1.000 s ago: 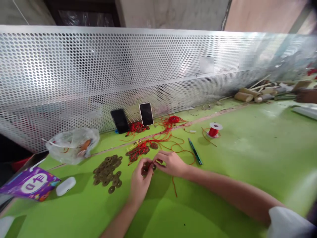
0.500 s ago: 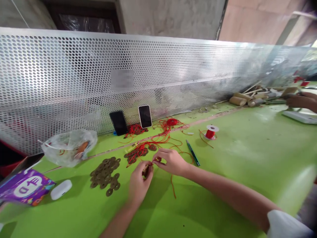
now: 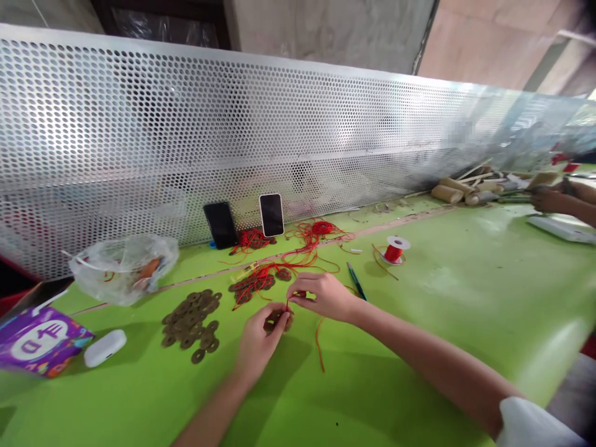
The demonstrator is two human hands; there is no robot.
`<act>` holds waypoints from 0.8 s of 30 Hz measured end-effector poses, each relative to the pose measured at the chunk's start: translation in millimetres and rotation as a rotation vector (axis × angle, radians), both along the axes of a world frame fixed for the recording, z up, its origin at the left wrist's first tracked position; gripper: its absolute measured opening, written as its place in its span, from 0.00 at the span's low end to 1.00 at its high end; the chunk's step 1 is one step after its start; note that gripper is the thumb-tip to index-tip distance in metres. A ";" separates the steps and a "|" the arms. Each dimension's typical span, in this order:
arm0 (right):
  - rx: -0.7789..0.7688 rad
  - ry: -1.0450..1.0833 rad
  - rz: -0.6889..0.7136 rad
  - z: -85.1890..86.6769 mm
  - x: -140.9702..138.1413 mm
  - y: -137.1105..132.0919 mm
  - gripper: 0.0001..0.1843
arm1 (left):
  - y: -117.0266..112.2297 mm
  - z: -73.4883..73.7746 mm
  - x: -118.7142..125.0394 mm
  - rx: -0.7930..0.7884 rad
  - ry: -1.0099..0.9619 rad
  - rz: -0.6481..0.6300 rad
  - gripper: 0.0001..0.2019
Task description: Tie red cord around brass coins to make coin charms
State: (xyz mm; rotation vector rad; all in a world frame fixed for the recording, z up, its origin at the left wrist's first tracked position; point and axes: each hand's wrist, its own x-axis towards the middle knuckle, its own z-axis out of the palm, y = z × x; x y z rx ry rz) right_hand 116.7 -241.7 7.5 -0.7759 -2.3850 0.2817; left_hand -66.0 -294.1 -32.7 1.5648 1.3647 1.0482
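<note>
My left hand (image 3: 259, 338) is closed on a small bunch of brown holed coins (image 3: 275, 320) resting on the green table (image 3: 419, 310). My right hand (image 3: 321, 296) pinches a red string (image 3: 318, 338) that runs from those coins and trails toward me. Just left lies a loose pile of the same coins (image 3: 190, 315). Behind my hands sit coins tied with red string (image 3: 254, 284) and a tangle of red cord (image 3: 316, 236).
A perforated metal screen (image 3: 233, 136) walls the table's far side, with two phones (image 3: 246, 218) leaning on it. A red thread spool (image 3: 395, 248), green pen (image 3: 356, 280), plastic bag (image 3: 123, 268), purple box (image 3: 40, 341) and white case (image 3: 104, 347) lie around. Another person's hand (image 3: 554, 200) works at far right.
My right hand has drawn the red string up and slightly away from the coins in my left hand. The view has shifted a little to the right.
</note>
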 end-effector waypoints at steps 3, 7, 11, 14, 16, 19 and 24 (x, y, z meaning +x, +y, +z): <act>0.001 -0.025 -0.069 -0.4 6.2 7.2 0.06 | 0.4 -0.2 -2.2 -0.029 -0.031 0.027 0.13; 0.159 -0.051 -0.150 -6.7 11.7 13.0 0.08 | 3.2 -3.6 -5.2 -0.046 -0.046 0.065 0.14; 0.376 -0.088 -0.092 -17.9 4.7 9.1 0.08 | 4.5 -4.7 -6.2 -0.061 -0.077 0.065 0.15; 0.461 -0.107 -0.053 -23.7 -3.3 5.2 0.09 | 4.6 -3.5 -5.3 -0.063 -0.082 0.055 0.14; 0.482 -0.107 -0.027 -25.2 -6.2 4.0 0.10 | 4.8 -2.9 -4.7 -0.056 -0.064 0.053 0.14; 0.479 -0.117 -0.009 -26.1 -6.5 3.6 0.11 | 5.1 -3.7 -4.0 -0.036 -0.011 0.048 0.13; 0.428 -0.117 -0.003 -29.4 -4.8 3.2 0.10 | 3.0 -3.8 -2.3 0.022 0.063 0.017 0.10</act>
